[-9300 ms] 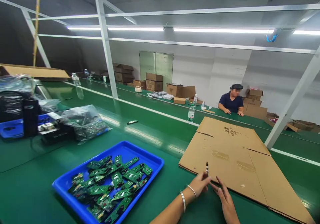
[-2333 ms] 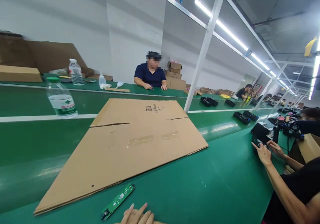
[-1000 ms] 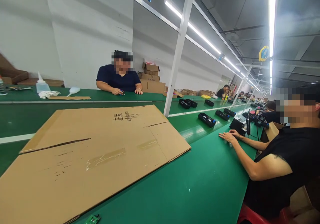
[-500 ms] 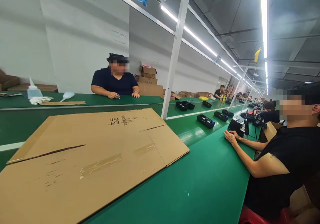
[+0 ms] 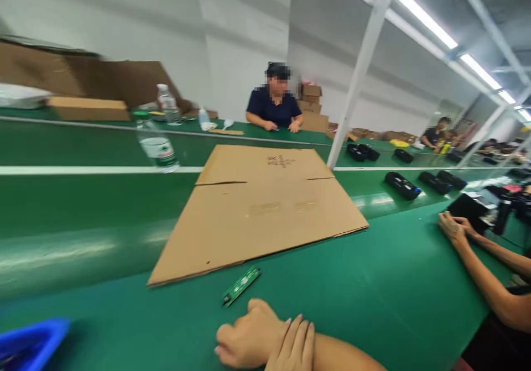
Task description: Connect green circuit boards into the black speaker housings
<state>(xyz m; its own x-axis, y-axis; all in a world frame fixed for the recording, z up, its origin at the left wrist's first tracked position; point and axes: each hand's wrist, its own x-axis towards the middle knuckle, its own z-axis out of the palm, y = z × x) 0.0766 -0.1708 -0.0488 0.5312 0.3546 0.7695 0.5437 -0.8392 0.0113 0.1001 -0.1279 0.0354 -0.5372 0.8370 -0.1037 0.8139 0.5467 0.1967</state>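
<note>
Near the bottom edge my right hand (image 5: 251, 335) is curled into a loose fist, and I see nothing in it. My left hand (image 5: 294, 346) lies across my right wrist with its fingers stretched out. Just beyond the right hand, a narrow green circuit board (image 5: 241, 286) rests at a slant on the green table (image 5: 357, 293), touched by neither hand. Behind it a large flattened cardboard box (image 5: 265, 210) lies flat, bearing dark printing and strips of tape.
A blue bin (image 5: 35, 343) stands at the lower left. A water bottle (image 5: 157, 144) is left of the cardboard. Black devices (image 5: 402, 186) lie along the line near a white post (image 5: 363, 72). One person (image 5: 276, 105) sits opposite; another person's hands (image 5: 456, 227) are at right.
The view has swung left and down. Both my hands, the circuit board, the blue bin and the bottle have come into view. The cardboard now appears farther off.
</note>
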